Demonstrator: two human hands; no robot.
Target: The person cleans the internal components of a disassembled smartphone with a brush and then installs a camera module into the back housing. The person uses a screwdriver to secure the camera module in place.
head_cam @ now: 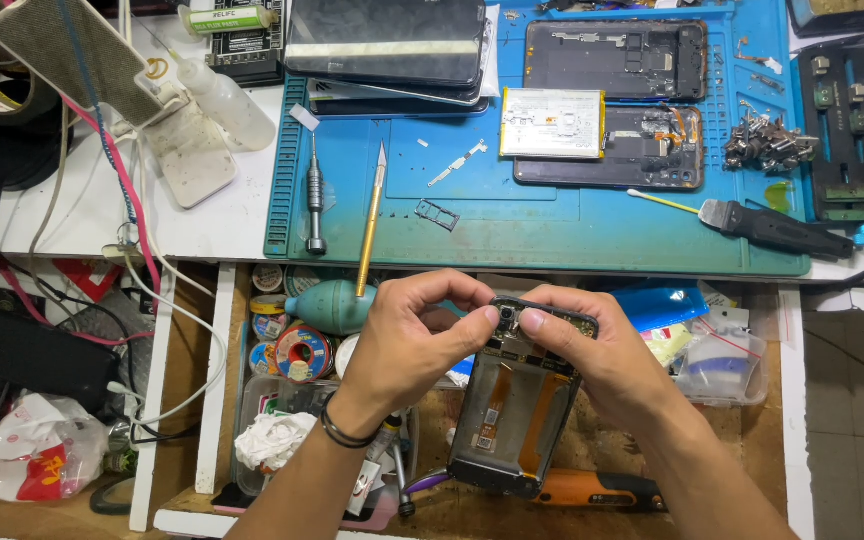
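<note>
Gripping an opened phone frame (514, 410) over a cluttered drawer (282, 390), left hand (407, 345) and right hand (592, 350) fingers pinching its top edge, blue mat (552, 225) on surface above.

On the bench we see a blue work mat (552, 235) carrying a small metal screwdriver (315, 200), a gold-handled craft knife (371, 215) just beside it, and a tiny card tray (437, 213). Farther back lie two opened phone housings (614, 60), a white battery (552, 123) resting between them, and a stack of dark screens (387, 45). A pile of metal clips (767, 145) sits near a black holding jig (857, 135). Below the mat, we find a teal air blower (334, 305) and rolls of tape (302, 352) in the open drawer.
</note>
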